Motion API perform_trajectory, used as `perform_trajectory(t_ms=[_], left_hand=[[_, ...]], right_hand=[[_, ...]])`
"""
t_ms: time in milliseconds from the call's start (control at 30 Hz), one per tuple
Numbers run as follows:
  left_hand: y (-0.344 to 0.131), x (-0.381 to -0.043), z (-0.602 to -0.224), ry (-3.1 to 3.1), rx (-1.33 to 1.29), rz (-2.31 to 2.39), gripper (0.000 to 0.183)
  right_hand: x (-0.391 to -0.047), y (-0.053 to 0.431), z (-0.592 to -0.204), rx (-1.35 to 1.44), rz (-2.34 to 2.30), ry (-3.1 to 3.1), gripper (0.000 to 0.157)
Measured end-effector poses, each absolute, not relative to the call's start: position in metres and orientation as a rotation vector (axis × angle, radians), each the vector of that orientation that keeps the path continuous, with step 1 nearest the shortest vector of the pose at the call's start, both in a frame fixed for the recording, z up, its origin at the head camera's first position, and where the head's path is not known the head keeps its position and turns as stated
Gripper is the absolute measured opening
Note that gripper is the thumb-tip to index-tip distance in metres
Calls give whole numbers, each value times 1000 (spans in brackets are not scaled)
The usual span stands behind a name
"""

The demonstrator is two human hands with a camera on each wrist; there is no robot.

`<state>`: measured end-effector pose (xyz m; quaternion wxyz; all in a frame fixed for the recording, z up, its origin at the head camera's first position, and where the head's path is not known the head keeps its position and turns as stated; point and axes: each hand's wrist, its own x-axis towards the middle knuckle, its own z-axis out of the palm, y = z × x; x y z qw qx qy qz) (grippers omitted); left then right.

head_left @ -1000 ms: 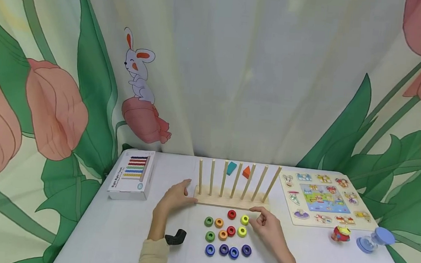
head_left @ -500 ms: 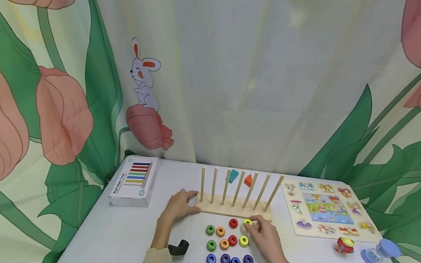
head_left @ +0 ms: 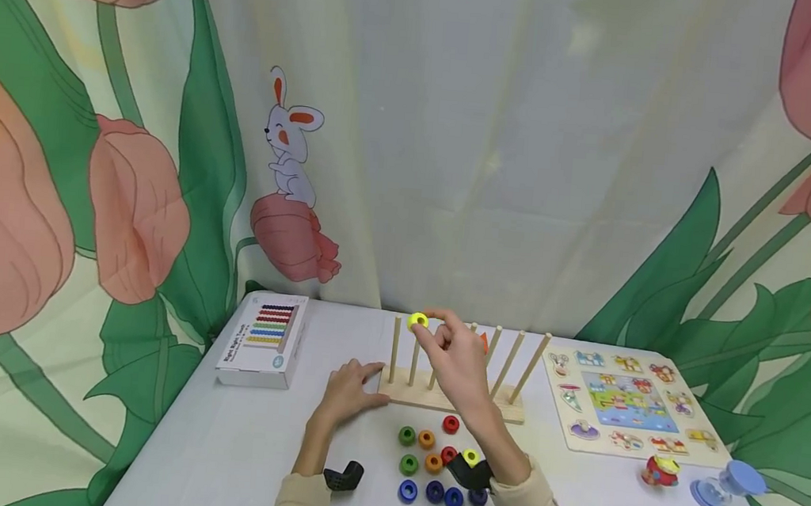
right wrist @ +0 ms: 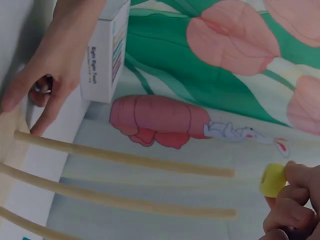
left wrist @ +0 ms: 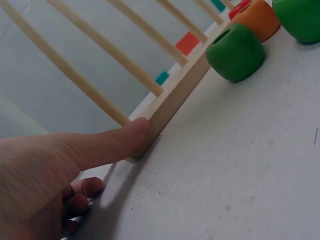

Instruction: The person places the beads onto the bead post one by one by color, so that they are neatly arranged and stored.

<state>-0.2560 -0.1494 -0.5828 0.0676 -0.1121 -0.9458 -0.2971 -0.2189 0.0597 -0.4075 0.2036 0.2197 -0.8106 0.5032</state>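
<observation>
A wooden peg stand (head_left: 416, 395) with a row of upright pegs stands on the table. My left hand (head_left: 350, 394) holds its left end, the thumb (left wrist: 117, 145) at the front edge and the index finger at the back. Raised over the stand, my right hand (head_left: 459, 364) pinches a yellow ring (right wrist: 272, 181) between thumb and fingers. In the right wrist view the ring is just beyond the peg tips, apart from them. My right forearm and hand hide some middle pegs in the head view. Nearer the front lie loose green (head_left: 407, 435), orange (head_left: 426, 440), red, blue and purple rings.
Another yellow ring (head_left: 471, 456) is partly hidden behind a black wrist strap piece. A white box (head_left: 259, 339) stands left. To the right are a picture puzzle board (head_left: 630, 402), a small toy figure (head_left: 661, 472) and a blue sand timer (head_left: 726, 485). An orange block sits behind the stand.
My right hand has picked up the farther yellow ring from the table and carried it up and left to the peg tops. The left hand stays at the stand's left end.
</observation>
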Motion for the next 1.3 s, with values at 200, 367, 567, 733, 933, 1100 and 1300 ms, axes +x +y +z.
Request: perform_trajectory(t_ms=[200, 367, 567, 733, 933, 1100, 1300], left_hand=[[-143, -255, -585, -2872, -359, -864, 74], [-139, -254, -583, -2875, -366, -877, 73], [-139, -257, -581, -2879, -348, -882, 71], [-142, -262, -576, -2854, -327, -930, 69], [-150, -256, -579, -2884, -280, -920, 70], [-152, -254, -581, -2873, -269, -929, 69], [-148, -256, -579, -2865, -269, -935, 70]], right_hand=[[-239, 39, -410, 555, 1267, -2350, 30], [-242, 37, -417, 545, 1184, -2405, 31], [-219, 70, -435, 502, 1523, -2336, 32], [-196, 123, -474, 243, 1647, -2495, 31], [-176, 156, -533, 108, 1582, -2861, 36], [-171, 163, -561, 204, 1477, -2973, 38], [-170, 163, -558, 144, 1357, -2988, 33]])
